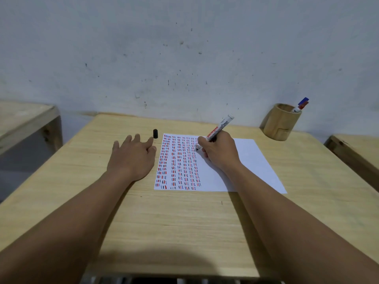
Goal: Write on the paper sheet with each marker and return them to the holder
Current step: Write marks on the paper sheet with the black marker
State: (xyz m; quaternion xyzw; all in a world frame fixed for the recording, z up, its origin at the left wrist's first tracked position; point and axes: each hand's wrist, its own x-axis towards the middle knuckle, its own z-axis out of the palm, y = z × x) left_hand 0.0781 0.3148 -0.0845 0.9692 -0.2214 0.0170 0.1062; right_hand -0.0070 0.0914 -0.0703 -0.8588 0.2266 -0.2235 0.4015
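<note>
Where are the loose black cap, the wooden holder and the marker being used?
black cap [155,133]: head view, middle of its side.
wooden holder [276,125]: head view, front of its outer wall.
marker [220,127]: head view, labelled barrel above the right hand [217,152].

Both forearms are bare from the lower edge of the view up to the wrists, with no sleeve, cuff, watch, bracelet or glove on either. The left hand, which lies to the left of the paper sheet, wears no ring on the fingers that show, and its nails look short and unpainted. The right hand, over the sheet itself, is likewise plain, with no ring visible; its nails are mostly hidden from this view.
</note>
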